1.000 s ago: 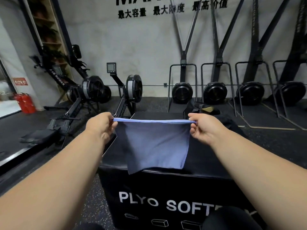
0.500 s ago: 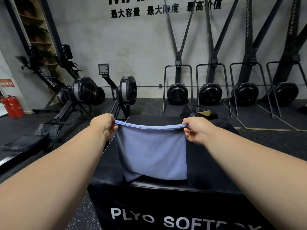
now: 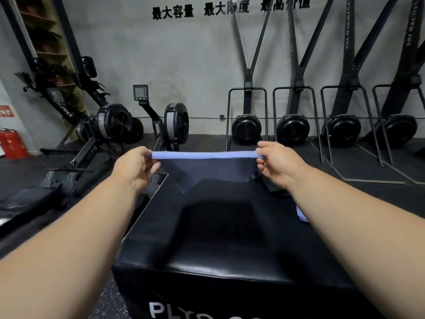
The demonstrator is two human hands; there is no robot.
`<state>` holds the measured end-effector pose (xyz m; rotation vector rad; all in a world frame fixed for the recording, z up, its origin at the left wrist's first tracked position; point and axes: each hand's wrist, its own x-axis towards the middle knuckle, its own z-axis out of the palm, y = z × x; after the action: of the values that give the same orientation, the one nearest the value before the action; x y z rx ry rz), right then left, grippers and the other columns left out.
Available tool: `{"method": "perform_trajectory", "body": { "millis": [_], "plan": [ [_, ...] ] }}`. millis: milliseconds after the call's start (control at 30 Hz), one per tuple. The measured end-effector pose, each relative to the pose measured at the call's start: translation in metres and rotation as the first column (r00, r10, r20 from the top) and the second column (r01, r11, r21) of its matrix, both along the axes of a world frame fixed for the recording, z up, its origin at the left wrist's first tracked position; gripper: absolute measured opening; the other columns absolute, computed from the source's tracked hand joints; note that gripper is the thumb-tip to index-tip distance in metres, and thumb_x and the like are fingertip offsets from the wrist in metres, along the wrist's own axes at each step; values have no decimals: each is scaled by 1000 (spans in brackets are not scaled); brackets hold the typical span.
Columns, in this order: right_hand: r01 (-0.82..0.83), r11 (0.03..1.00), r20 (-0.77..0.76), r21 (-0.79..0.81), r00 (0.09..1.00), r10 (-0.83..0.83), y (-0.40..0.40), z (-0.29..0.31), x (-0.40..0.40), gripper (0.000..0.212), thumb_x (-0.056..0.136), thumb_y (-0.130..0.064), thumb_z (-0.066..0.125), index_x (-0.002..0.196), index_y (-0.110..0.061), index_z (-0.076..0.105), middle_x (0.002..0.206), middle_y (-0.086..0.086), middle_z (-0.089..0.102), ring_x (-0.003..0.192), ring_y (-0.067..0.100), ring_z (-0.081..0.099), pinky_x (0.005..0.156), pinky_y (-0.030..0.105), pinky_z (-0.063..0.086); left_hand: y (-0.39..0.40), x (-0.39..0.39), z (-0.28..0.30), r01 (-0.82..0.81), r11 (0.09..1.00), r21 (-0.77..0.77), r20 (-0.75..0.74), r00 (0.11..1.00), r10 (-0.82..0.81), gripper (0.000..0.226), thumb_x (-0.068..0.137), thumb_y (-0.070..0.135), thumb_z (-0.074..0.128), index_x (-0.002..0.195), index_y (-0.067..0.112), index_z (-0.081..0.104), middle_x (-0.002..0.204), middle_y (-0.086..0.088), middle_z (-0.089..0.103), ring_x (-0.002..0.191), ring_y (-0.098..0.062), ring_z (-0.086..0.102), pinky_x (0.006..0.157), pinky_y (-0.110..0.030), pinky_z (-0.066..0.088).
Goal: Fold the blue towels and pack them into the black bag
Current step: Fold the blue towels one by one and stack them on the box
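Note:
A blue towel (image 3: 203,155) is stretched tight between both hands above the far part of a black plyo box (image 3: 207,268). It lies almost level, so I see its bright near edge and its shadowed underside. My left hand (image 3: 135,166) pinches the left corners and my right hand (image 3: 278,164) pinches the right corners. A second piece of blue towel (image 3: 301,215) peeks out on the box beside my right forearm. A dark shape (image 3: 270,188) under my right hand may be the black bag; most of it is hidden.
Rowing machines (image 3: 110,127) stand on the floor to the left, and ski trainers (image 3: 247,130) line the back wall. A red fire extinguisher (image 3: 12,146) sits at the far left. The box's left edge (image 3: 147,206) drops to the floor.
The towel hung down in front of me before; now it has swung up and forward to nearly level. Both hands have reached farther out over the box.

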<state>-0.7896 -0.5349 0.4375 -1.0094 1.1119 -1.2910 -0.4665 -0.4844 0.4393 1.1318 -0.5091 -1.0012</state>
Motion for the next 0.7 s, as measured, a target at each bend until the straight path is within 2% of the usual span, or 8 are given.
{"method": "perform_trajectory", "body": {
  "millis": [133,200,300,367,433,533,600,700],
  "plan": [
    [-37,960,-83,276,995,62,60,-127,-10,23,101,4,54,114,-13,61,65,1,53,50,8,47,41,17,43,56,-11,-133,7,963,270,-23,1000,-1,17,98,-2,52,87,9,59,76,-8,68,59,-12,63,50,-21,57],
    [-20,921,-109,388,992,67,97,-178,-15,22,100,6,54,107,-14,62,65,3,52,50,9,46,40,17,42,87,-22,-190,32,925,378,-25,999,-24,17,92,-7,54,88,8,61,86,-12,66,65,-16,62,50,-23,55],
    [10,910,-172,414,983,68,139,-217,-20,22,98,4,57,113,-12,62,75,6,56,55,11,49,44,20,44,129,-34,-235,30,889,457,119,988,-95,18,90,-12,56,88,5,60,82,-12,59,68,-19,56,54,-24,54],
    [17,926,-213,378,975,68,157,-220,-22,26,98,1,60,120,-12,60,82,7,59,60,13,53,52,24,47,152,-44,-237,43,893,449,166,977,-130,18,81,-3,66,82,12,55,74,-9,54,61,-23,50,57,-29,45],
    [12,947,-268,320,960,78,173,-212,-20,28,96,-2,63,120,-15,61,87,6,62,64,14,55,60,26,50,165,-53,-231,24,915,404,255,957,-138,26,68,6,70,80,16,49,64,-7,52,58,-20,45,59,-32,36],
    [-48,970,-272,240,956,114,192,-196,-8,30,93,-4,65,118,-20,62,87,2,64,65,11,57,58,19,49,174,-71,-211,17,940,340,379,913,-154,24,79,0,71,91,7,52,66,2,64,54,-11,57,60,-28,48],
    [-89,973,-266,211,953,145,201,-187,2,30,93,-7,67,119,-22,63,87,-1,65,67,10,58,61,19,49,178,-84,-199,65,947,314,409,891,-196,35,79,0,70,108,16,61,77,2,74,67,-10,70,77,-34,59],
    [-159,970,-227,182,953,199,211,-181,17,29,95,-9,68,120,-23,62,87,-2,67,69,8,60,66,21,50,183,-99,-192,183,944,276,387,878,-283,52,69,13,74,119,23,61,100,-6,78,93,-21,76,99,-49,58]
  ]
}}
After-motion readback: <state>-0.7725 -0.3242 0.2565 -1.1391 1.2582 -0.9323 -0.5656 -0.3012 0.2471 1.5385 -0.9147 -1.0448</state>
